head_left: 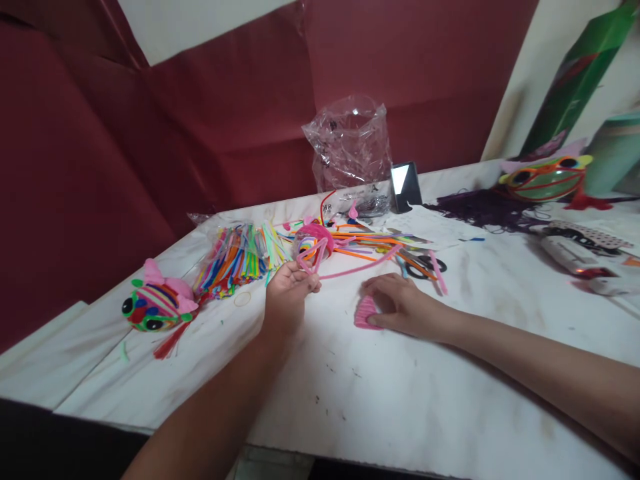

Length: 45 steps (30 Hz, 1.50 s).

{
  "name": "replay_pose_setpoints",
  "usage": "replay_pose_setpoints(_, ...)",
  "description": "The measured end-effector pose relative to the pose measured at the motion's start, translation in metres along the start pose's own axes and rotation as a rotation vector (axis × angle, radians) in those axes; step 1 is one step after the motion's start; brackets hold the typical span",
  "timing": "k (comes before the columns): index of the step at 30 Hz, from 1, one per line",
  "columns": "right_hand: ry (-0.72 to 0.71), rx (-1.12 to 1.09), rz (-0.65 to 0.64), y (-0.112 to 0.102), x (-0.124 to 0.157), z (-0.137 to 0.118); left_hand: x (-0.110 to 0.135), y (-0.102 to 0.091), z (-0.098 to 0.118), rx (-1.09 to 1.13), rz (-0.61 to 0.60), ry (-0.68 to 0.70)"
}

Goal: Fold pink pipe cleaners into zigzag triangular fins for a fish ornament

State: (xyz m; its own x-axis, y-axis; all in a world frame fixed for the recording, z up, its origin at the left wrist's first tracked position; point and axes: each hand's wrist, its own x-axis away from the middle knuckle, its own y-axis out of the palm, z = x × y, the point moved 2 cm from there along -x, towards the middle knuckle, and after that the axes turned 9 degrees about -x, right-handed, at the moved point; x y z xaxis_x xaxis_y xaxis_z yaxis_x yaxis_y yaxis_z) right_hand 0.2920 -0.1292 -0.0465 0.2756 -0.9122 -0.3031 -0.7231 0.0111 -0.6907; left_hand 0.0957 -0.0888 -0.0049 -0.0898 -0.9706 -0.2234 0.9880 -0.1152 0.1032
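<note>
My left hand (295,291) pinches a pink pipe cleaner (353,272) that is bent into a triangular loop at its near end. The pipe cleaner's free tail stretches right, above the table. Lower and to the right, my right hand (400,305) is closed on a ribbed pink piece (366,313), which looks made of pipe cleaners laid side by side. Just behind my left hand rests a round pink craft piece (320,239) with striped colours, partly hidden by the loop. Black-handled scissors (423,265) lie beyond my right hand.
Bundled coloured pipe cleaners (243,257) lie at the left, near a finished fish-like craft (157,300). A clear plastic bag (353,150) and a phone (406,187) stand at the back. Another craft (545,180) sits on dark purple strands (465,207) at the right.
</note>
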Motion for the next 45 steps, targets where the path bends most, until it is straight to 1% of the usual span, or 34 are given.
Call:
replay_pose_setpoints(2, 0.068, -0.208, -0.002, -0.002, 0.002, 0.001, -0.002, -0.001, -0.001, 0.000, 0.000, 0.001)
replay_pose_setpoints(5, 0.210, -0.490, 0.011, -0.004, 0.003, 0.004, -0.003, -0.001, -0.002, -0.007, 0.005, -0.003)
replay_pose_setpoints(9, 0.386, -0.713, 0.074, -0.007, 0.002, 0.007, -0.004, -0.001, -0.003, -0.030, 0.004, -0.012)
replay_pose_setpoints(11, 0.435, -0.776, 0.079, -0.008, 0.002, 0.007, -0.003, -0.001, -0.003, -0.038, 0.000, -0.022)
replay_pose_setpoints(13, 0.446, -0.778, 0.073, -0.009, 0.001, 0.007, -0.003, -0.001, -0.004, -0.050, -0.002, -0.031)
replay_pose_setpoints(16, 0.438, -0.704, 0.041, -0.009, 0.001, 0.006, -0.002, 0.001, -0.004, -0.066, -0.012, -0.040)
replay_pose_setpoints(18, 0.419, -0.637, 0.075, -0.010, 0.001, 0.006, -0.001, 0.002, -0.005, -0.066, -0.024, -0.047)
replay_pose_setpoints(19, 0.406, -0.597, 0.121, -0.012, 0.001, 0.006, 0.000, 0.003, -0.005, -0.064, -0.034, -0.054)
replay_pose_setpoints(22, 0.374, -0.512, 0.347, -0.022, 0.000, 0.007, 0.003, 0.004, -0.006, -0.064, -0.067, -0.090)
replay_pose_setpoints(24, 0.370, -0.520, 0.505, -0.033, 0.000, 0.007, 0.005, 0.005, -0.008, -0.059, -0.086, -0.114)
replay_pose_setpoints(26, 0.353, -0.531, 0.633, -0.043, 0.002, 0.005, 0.005, 0.005, -0.011, -0.045, -0.099, -0.126)
replay_pose_setpoints(27, 0.336, -0.511, 0.676, -0.047, 0.003, 0.003, 0.005, 0.005, -0.012, -0.040, -0.106, -0.128)
replay_pose_setpoints(29, 0.265, -0.415, 0.689, -0.050, 0.007, -0.004, 0.005, 0.006, -0.014, -0.041, -0.122, -0.126)
replay_pose_setpoints(31, 0.118, -0.266, 0.624, -0.047, 0.011, -0.017, 0.005, 0.006, -0.017, -0.050, -0.143, -0.126)
replay_pose_setpoints(34, -0.206, -0.048, 0.433, -0.032, 0.017, -0.036, 0.007, 0.009, -0.021, -0.071, -0.177, -0.140)
replay_pose_setpoints(35, -0.279, 0.020, 0.371, -0.026, 0.019, -0.041, 0.008, 0.010, -0.022, -0.085, -0.185, -0.143)
replay_pose_setpoints(36, -0.313, 0.095, 0.312, -0.021, 0.020, -0.044, 0.009, 0.011, -0.022, -0.108, -0.193, -0.145)
replay_pose_setpoints(37, -0.306, 0.180, 0.252, -0.017, 0.021, -0.045, 0.010, 0.013, -0.022, -0.140, -0.198, -0.142)
replay_pose_setpoints(38, -0.265, 0.269, 0.195, -0.014, 0.021, -0.044, 0.012, 0.014, -0.022, -0.176, -0.202, -0.138)
replay_pose_setpoints(40, -0.143, 0.408, 0.087, -0.015, 0.020, -0.039, 0.015, 0.017, -0.019, -0.242, -0.198, -0.128)
replay_pose_setpoints(41, -0.091, 0.422, 0.038, -0.018, 0.020, -0.036, 0.016, 0.017, -0.018, -0.259, -0.196, -0.123)
replay_pose_setpoints(43, -0.004, 0.315, -0.063, -0.029, 0.018, -0.031, 0.017, 0.018, -0.014, -0.259, -0.218, -0.131)
replay_pose_setpoints(45, 0.074, 0.076, -0.198, -0.040, 0.015, -0.028, 0.018, 0.018, -0.012, -0.238, -0.280, -0.159)
